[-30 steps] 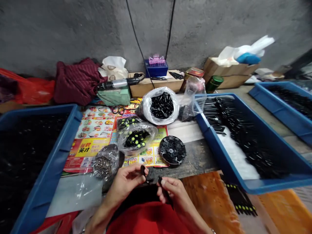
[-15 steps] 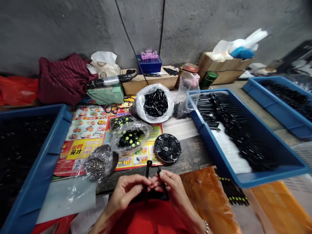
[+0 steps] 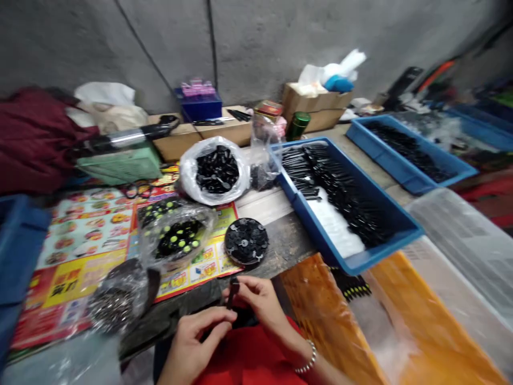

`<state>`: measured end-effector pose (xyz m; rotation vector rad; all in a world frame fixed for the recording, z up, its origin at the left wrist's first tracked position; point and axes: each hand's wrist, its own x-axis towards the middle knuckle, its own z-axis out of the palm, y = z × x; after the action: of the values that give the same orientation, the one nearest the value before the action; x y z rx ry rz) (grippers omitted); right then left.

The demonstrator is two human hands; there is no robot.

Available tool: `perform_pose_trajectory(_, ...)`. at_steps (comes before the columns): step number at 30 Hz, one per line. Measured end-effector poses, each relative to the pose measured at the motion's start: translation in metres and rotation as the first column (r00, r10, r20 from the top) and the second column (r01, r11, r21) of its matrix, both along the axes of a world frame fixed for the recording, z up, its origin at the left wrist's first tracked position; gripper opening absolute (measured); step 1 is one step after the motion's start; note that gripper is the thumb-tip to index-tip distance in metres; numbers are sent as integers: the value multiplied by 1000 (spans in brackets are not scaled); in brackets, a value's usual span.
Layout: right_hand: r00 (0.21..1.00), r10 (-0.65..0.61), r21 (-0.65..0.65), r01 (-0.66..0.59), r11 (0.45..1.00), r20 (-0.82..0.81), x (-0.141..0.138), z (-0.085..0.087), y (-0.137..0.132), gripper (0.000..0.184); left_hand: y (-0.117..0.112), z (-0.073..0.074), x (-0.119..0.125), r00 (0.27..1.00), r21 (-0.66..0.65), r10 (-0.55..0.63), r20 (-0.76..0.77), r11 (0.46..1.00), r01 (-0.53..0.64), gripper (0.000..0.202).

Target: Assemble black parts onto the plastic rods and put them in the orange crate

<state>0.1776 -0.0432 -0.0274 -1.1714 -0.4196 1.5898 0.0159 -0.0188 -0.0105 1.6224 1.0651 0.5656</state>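
My right hand (image 3: 256, 305) pinches a small black plastic piece (image 3: 233, 292) between thumb and fingers. Just below it, my left hand (image 3: 196, 336) curls around a dark piece that is mostly hidden by my fingers. Beyond my hands, a round dish of black discs (image 3: 246, 241) sits on a printed flyer (image 3: 88, 240). A plastic bag of metal fasteners (image 3: 114, 306) lies nearest my left hand. Behind it are a bag of black discs with green dots (image 3: 175, 239) and a white bag of black parts (image 3: 214, 170).
A blue tray of black strips (image 3: 308, 224) stands to the right, and another blue tray (image 3: 385, 160) lies beyond it. An orange sheet (image 3: 320, 299) and a translucent crate (image 3: 460, 235) are at lower right. Cardboard boxes (image 3: 316, 107) stand against the grey wall.
The whole scene has shifted left in view as the head turned right. My hands now sit closer together and lower, and the upright black strip has gone from between them.
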Motion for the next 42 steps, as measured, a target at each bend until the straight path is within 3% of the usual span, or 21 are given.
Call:
perform_pose_trajectory(6, 998, -41, -22, 40, 999, -47, 6, -2, 1, 45, 10, -5, 2, 997, 72, -62, -53, 995, 66, 10)
perform_pose_trajectory(16, 999, 38, 46, -38, 998, -1, 16, -1, -9, 44, 0, -5, 14, 997, -10, -69, -48, 998, 68, 14)
perform_pose_trajectory(25, 995, 38, -52, -43, 998, -94, 12, -8, -11, 36, -5, -2, 11, 991, -33, -117, -61, 993, 115, 18)
perform_pose_trajectory(31, 994, 109, -19, -109, 994, -8, 15, -5, -9, 39, 7, 3, 8, 997, -86, 63, 43, 995, -59, 9)
perform_pose_trajectory(34, 983, 178, -58, -181, 982, -49, 15, -1, -9, 40, 12, 2, 8, 985, -151, 142, 96, 980, -127, 17)
perform_pose_trajectory(42, 956, 270, -3, -272, 962, -114, 14, -2, -12, 39, 23, 1, 9, 997, -196, 49, 64, 980, -35, 12)
